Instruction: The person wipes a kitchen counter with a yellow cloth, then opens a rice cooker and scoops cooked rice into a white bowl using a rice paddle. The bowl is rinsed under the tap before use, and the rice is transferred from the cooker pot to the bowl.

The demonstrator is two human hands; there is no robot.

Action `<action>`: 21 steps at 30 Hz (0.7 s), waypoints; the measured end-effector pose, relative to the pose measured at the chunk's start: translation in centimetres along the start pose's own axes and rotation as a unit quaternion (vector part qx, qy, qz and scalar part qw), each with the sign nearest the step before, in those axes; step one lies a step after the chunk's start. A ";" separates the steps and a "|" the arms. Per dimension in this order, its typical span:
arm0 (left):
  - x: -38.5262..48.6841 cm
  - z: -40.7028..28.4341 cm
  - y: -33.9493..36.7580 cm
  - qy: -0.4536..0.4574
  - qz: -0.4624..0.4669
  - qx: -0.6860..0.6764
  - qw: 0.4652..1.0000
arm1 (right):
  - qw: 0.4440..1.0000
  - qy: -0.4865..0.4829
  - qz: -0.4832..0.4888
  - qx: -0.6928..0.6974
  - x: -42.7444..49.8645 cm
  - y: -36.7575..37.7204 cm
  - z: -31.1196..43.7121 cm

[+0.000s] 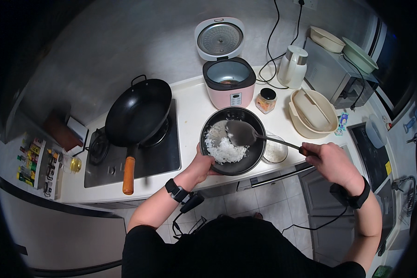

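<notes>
My left hand grips the lower left rim of a dark rice cooker inner pot, tilted so its inside shows. White cooked rice lies in the pot towards its left side. In my right hand is the handle of a metal spatula, whose dark blade is inside the pot against the rice. Partly behind the pot's right side, a clear glass bowl holds something white, likely rice. Beyond the pot stands a pink rice cooker with its lid raised.
A black wok with a wooden handle sits on the hob at left. A black-lidded jar, a white kettle, a cream basin and a microwave stand at right. Black cords hang behind the counter.
</notes>
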State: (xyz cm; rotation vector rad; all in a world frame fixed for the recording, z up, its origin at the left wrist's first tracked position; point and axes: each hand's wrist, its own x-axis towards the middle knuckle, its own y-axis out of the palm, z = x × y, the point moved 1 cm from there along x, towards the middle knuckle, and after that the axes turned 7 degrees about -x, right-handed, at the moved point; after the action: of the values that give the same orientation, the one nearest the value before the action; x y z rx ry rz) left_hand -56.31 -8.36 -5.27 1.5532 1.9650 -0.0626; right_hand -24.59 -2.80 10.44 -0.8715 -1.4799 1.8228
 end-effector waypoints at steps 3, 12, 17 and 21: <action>0.1 0.1 0.4 0.009 0.003 0.001 1.000 | 0.999 0.012 0.031 -0.044 0.3 0.9 0.5; -0.1 -0.5 1.1 0.032 -0.022 0.021 0.999 | 0.996 -0.033 -0.056 -0.065 -1.1 -0.2 0.9; 0.2 -0.5 1.3 0.015 0.015 0.012 1.000 | 0.996 0.007 0.030 -0.079 -0.4 0.8 0.6; -0.2 -0.1 2.0 0.044 0.019 0.030 0.998 | 0.997 0.010 0.017 -0.074 1.0 2.7 -0.2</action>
State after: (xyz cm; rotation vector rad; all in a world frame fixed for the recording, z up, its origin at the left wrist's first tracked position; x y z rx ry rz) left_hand -54.58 -7.90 -4.47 1.6570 2.0188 -0.0389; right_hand -25.19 -2.37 7.62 -0.9889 -1.6117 1.7416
